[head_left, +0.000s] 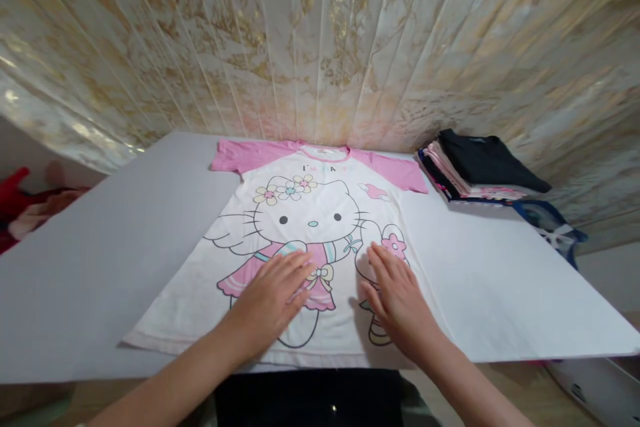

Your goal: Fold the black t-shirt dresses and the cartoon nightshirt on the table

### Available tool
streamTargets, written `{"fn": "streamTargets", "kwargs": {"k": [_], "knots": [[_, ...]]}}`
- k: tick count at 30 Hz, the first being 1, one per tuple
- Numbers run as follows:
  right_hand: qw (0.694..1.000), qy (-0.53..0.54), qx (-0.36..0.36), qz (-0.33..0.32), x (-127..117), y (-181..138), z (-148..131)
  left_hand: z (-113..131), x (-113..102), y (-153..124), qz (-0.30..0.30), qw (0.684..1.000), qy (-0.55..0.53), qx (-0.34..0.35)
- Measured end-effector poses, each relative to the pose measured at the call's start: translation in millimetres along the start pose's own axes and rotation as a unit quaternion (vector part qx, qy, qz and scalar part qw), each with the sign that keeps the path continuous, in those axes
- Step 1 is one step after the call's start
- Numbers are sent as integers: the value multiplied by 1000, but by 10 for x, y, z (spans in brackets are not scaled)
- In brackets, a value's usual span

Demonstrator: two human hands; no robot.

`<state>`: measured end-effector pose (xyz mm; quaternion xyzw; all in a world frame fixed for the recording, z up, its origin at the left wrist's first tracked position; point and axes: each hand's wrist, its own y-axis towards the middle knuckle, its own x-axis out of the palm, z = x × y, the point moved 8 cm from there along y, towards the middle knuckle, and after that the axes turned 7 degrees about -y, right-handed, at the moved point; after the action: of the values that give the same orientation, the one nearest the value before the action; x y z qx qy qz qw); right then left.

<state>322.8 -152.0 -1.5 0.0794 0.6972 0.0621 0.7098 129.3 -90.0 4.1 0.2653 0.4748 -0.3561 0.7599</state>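
Note:
A white T-shirt (200,287) with pink raglan sleeves and a large cartoon cat print lies spread face up on the white table. Its collar points to the far side and its hem lies along the near edge. My left hand (277,293) rests on the middle of the print, fingers stretched out over the pink dress. Over the smaller figure at the print's right, my right hand (397,290) lies with its fingers extended and thumb apart. Neither hand grasps the fabric. Parts of the print are hidden beneath both hands.
A stack of folded clothes (493,163), black on top, stands at the table's (520,293) far right. Beside it, a blue and white item (553,230) hangs over the right edge. Red and pink cloth (37,207) sits beyond the left edge. A gold-patterned curtain (310,47) hangs behind.

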Motion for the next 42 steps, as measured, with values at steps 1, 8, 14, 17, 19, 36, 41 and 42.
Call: {"fn": "streamTargets", "kwargs": {"k": [1, 8, 14, 17, 19, 36, 41, 42], "knots": [[1000, 7, -20, -17, 20, 119, -155, -109, -28, 63, 26, 999, 25, -25], [994, 23, -71, -78, 196, 189, -388, -415, 55, -27, 83, 987, 126, -61], [998, 40, -46, -30, 121, -70, -2, -357, 51, -211, 116, 982, 135, -63], [994, 106, 1, 12, 17, -119, 384, -205, 97, -276, 131, 982, 130, -32], [986, 134, 88, 52, -36, -182, 790, -11, 174, -304, 113, 987, 112, 17], [990, 28, 113, 74, 69, -371, 1064, 506, 381, -451, -41, 997, -4, 67], [990, 28, 114, 75, 59, -369, 1068, 500, 300, -576, -1, 993, -76, 90], [990, 27, 115, 75, 58, -369, 1066, 496, 268, -605, 7, 991, -99, 90]]}}
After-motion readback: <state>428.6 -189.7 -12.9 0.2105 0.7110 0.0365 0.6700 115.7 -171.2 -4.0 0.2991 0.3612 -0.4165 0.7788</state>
